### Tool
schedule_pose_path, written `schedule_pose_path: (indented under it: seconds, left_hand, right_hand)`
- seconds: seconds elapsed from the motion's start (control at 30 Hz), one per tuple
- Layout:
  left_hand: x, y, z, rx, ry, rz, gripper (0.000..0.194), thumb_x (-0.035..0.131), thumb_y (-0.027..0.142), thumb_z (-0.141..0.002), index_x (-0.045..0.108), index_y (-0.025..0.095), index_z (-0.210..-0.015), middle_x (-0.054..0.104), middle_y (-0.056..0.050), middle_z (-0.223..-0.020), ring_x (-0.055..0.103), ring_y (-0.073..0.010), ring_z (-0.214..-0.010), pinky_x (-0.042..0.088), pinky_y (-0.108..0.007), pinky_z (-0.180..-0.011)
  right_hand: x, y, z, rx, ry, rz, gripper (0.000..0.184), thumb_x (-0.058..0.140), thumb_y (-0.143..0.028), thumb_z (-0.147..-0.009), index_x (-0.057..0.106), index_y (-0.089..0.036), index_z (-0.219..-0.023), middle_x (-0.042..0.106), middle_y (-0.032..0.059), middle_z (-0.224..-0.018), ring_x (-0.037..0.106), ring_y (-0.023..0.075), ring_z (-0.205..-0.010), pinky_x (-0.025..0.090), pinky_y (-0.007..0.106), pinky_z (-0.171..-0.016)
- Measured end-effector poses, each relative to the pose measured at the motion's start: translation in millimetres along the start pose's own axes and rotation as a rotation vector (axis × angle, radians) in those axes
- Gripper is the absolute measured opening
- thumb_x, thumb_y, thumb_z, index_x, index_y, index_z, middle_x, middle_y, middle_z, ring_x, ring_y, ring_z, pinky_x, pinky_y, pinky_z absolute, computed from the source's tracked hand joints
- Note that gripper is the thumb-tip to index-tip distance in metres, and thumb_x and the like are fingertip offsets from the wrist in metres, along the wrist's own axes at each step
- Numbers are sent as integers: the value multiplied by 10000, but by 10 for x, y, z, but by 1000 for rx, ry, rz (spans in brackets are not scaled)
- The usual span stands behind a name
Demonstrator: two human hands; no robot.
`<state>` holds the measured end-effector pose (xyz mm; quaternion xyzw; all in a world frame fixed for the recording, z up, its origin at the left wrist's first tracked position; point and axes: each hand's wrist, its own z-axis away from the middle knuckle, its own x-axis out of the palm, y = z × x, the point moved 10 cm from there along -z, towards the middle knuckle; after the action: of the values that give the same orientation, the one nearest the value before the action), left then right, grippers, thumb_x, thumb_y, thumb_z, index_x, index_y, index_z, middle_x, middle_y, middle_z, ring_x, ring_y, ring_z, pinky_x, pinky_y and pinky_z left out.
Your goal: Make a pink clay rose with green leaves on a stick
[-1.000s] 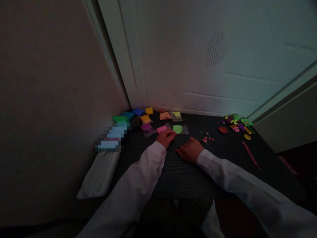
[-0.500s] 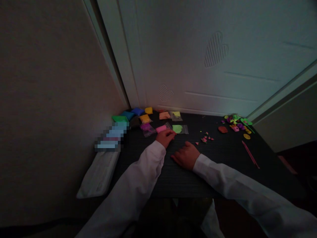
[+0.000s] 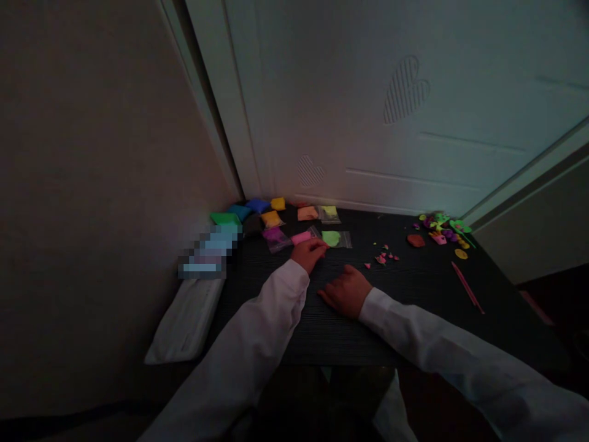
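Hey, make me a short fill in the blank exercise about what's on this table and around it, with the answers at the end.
1. The right hand is nearer than the left hand to the cluster of mostly ____ loose bits.
2. The clear bag just right of the pink one holds light ____ material.
3. The white panel behind the table shows ____ raised hearts.
4. The long pale object lies on the ____-hand side of the table.

Missing words: pink; green; two; left.

I log on bench [image 3: 294, 334]: packets [image 3: 271, 218], back left | small pieces [image 3: 381, 259], right of packets | figures [image 3: 440, 239], back right | sticks [image 3: 466, 285], before figures | door [image 3: 350, 116], behind bench.
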<state>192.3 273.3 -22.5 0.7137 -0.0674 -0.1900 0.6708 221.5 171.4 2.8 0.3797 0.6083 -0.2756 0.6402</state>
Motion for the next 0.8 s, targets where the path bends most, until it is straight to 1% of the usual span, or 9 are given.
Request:
schedule_pose_path:
  seconds: [0.03, 0.17, 0.27, 0.37, 0.5, 0.57, 0.63, 0.67, 0.8]
  left_hand:
    - [-2, -5, -1, -2, 0, 9, 203, 485, 315, -662, 587, 154, -734, 504, 32, -526, 420, -58, -454, 320, -188, -454]
    - [-12, -23, -9, -13, 7, 44, 203, 485, 314, -659, 579, 150, -735, 499, 32, -523, 413, -54, -439, 309, -185, -429]
    - [-13, -31, -16, -24, 10, 71, 208, 485, 319, -655, 574, 146, -731, 491, 34, -513, 401, -51, -422, 296, -183, -409]
    - [-7, -29, -18, -29, 5, 91, 202, 489, 315, -650, 572, 146, -723, 484, 37, -500, 395, -48, -414, 293, -182, -404]
    - [-8, -24, -15, -30, 4, 100, 208, 496, 320, -644, 576, 146, -724, 490, 35, -499, 397, -48, -413, 296, -184, -408]
    - [-8, -23, -11, -31, 6, 101, 216, 495, 325, -645, 576, 144, -730, 492, 33, -506, 396, -48, -414, 292, -183, -404]
    - [-6, -20, -7, -35, 8, 101, 217, 495, 324, -645, 574, 142, -731, 492, 32, -512, 397, -48, -416, 288, -182, -400]
    - [-5, -17, -5, -37, 8, 100, 215, 495, 323, -645, 573, 141, -729, 492, 31, -513, 399, -48, -418, 289, -182, -400]
    - [-1, -4, 2, -37, 2, 87, 201, 498, 315, -642, 574, 144, -716, 491, 33, -509, 403, -48, -425, 299, -182, -412]
  right_hand:
    - [3, 24, -10, 10, -3, 2, 432, 231, -380, -834, 575, -185, -662, 639, 37, -632, 553, 139, -586, 206, 320, -639]
    - [21, 259, -54, 104, -3, 27, 451, 218, -361, -840, 581, -155, -671, 637, 77, -638, 553, 155, -578, 201, 322, -621]
    - [16, 302, -48, 115, -12, 20, 442, 231, -379, -834, 579, -167, -663, 638, 61, -631, 549, 145, -569, 204, 315, -624]
    - [-68, 333, -12, 140, -13, 1, 447, 210, -389, -839, 563, -180, -662, 637, 40, -642, 548, 134, -575, 206, 304, -621]
    - [-250, 485, 81, 244, 14, -8, 461, 144, -377, -855, 533, -168, -726, 634, 49, -715, 552, 136, -620, 214, 296, -618]
    - [-257, 457, 141, 242, 0, -54, 446, 180, -447, -834, 519, -181, -720, 624, 28, -701, 549, 138, -627, 224, 291, -625]
    - [-195, 339, 198, 195, -36, -103, 432, 237, -516, -795, 510, -188, -727, 617, 18, -700, 548, 143, -643, 235, 290, -640]
    - [-154, 285, 227, 183, -53, -116, 421, 256, -524, -786, 506, -188, -744, 615, 21, -714, 547, 144, -654, 239, 290, -646]
    - [-45, 219, 302, 213, -70, -133, 332, 261, -416, -821, 498, -187, -780, 606, 25, -748, 543, 137, -694, 248, 286, -654]
